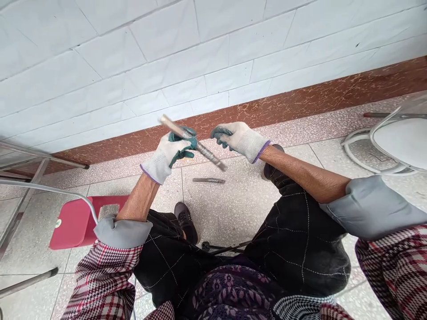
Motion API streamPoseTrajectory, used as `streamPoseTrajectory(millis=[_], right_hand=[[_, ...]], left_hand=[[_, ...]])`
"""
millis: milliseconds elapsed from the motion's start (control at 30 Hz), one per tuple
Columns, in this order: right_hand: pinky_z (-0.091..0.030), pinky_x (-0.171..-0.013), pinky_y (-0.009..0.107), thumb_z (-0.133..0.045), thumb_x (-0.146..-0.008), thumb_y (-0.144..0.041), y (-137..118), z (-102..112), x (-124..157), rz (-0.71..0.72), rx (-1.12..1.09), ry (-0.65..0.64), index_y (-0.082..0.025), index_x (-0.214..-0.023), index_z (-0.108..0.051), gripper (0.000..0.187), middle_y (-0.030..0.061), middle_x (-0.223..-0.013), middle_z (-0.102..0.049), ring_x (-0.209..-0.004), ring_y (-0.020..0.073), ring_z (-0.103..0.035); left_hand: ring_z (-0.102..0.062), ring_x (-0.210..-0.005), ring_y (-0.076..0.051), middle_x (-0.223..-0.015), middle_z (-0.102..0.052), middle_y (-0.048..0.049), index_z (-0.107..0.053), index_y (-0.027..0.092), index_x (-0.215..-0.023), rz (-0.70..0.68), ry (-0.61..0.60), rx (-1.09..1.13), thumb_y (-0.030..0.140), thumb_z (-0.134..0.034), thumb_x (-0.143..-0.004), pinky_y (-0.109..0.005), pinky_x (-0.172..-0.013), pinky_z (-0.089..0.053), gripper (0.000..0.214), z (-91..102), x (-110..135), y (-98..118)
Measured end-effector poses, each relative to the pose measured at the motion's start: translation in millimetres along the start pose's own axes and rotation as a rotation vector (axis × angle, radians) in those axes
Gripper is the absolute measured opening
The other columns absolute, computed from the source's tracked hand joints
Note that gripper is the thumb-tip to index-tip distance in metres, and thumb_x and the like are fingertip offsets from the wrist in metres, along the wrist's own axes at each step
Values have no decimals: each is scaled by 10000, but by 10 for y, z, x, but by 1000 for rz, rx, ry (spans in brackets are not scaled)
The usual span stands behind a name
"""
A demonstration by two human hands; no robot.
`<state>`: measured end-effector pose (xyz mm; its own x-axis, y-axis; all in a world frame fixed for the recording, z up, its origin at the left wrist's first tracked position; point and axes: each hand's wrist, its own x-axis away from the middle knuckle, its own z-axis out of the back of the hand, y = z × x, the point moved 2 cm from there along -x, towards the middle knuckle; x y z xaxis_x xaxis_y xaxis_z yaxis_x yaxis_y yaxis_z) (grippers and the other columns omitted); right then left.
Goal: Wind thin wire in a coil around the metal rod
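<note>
Green rubbery fingers (187, 143) of the left hand (168, 153) wrap tight round a long, thin, ribbed metal rod (209, 155), held slanting in the air. The right hand (238, 138), in a white knit glove, curls loosely just beside it and holds nothing. A short metal bar (208, 180) lies on the speckled floor (233, 209) below.

**Single head-worn view, facing the wall**

One camera only, worn on the person's head, pitched forward and down toward the foot of the tiled wall (213, 53). The wall fills the top half, with the floor (233, 204) in front of it and the person's own lap at the bottom edge. Left hand (168, 153), right hand (238, 138) and metal rod (208, 154) sit mid-frame, close to the camera and short of the wall. Wide lens, so the wall's lines bow.
</note>
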<state>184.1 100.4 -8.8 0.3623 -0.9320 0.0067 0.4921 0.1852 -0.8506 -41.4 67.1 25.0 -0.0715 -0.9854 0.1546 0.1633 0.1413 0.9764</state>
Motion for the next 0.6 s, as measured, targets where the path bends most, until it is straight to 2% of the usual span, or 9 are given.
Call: streamPoseTrajectory(millis=[100,167,233,300,367,433,533,600], right_hand=[[-528,-649,285,-610,-901,-133,10,36,-39,53,28,-2,-185,-1080,-841,297,49,-943,-776,-767,162,-684],[-538,-673,293,-636,-892,-147,33,12,-24,66,16,-32,-179,-1052,-844,265,60,-953,-784,-797,177,-690],[-520,-621,280,-649,-893,-162,44,-87,33,29,-19,-97,-170,-1064,-841,258,61,-910,-781,-743,167,-665],[-481,-560,254,-632,-905,-150,7,-244,132,-21,-42,-216,-177,-1101,-836,284,34,-828,-761,-657,138,-618],[-453,-545,238,-619,-915,-125,-90,-382,249,-32,-31,-345,-195,-1104,-839,298,-3,-735,-719,-596,119,-583],[-458,-579,242,-633,-930,-129,-216,-406,331,13,-27,-392,-207,-1078,-847,271,-14,-707,-705,-600,118,-593],[-473,-623,257,-657,-924,-120,-310,-159,292,81,-48,-257,-201,-1052,-852,247,9,-812,-750,-665,124,-624],[-466,-602,262,-652,-930,-121,-242,105,156,55,-66,-74,-181,-1043,-854,238,19,-821,-736,-651,118,-599]], left_hand=[[-703,-746,-167,-897,-723,-45,-664,219,-1034,44,3,127,257,-761,-799,-287,-636,-602,257,40,-40,-12],[-701,-744,-159,-864,-706,-16,-645,251,-1034,3,35,181,294,-726,-866,-283,-648,-602,192,67,-102,-12],[-696,-762,-148,-887,-705,-7,-644,274,-1060,-60,78,216,295,-694,-909,-269,-657,-591,160,89,-175,-2],[-684,-756,-141,-931,-725,-20,-657,271,-1097,-112,162,223,273,-689,-918,-262,-658,-588,182,114,-239,12],[-698,-796,-160,-984,-754,-47,-682,240,-1123,-176,273,124,249,-729,-876,-278,-695,-611,251,145,-272,32],[-722,-903,-208,-1011,-771,-76,-714,192,-1092,-254,335,-77,213,-796,-779,-314,-781,-634,324,177,-271,52],[-728,-962,-251,-964,-762,-100,-726,144,-984,-272,304,-255,161,-835,-661,-349,-856,-632,341,227,-224,41],[-728,-888,-234,-931,-750,-95,-718,147,-975,-190,219,-168,186,-839,-664,-350,-811,-638,335,254,-181,8]])
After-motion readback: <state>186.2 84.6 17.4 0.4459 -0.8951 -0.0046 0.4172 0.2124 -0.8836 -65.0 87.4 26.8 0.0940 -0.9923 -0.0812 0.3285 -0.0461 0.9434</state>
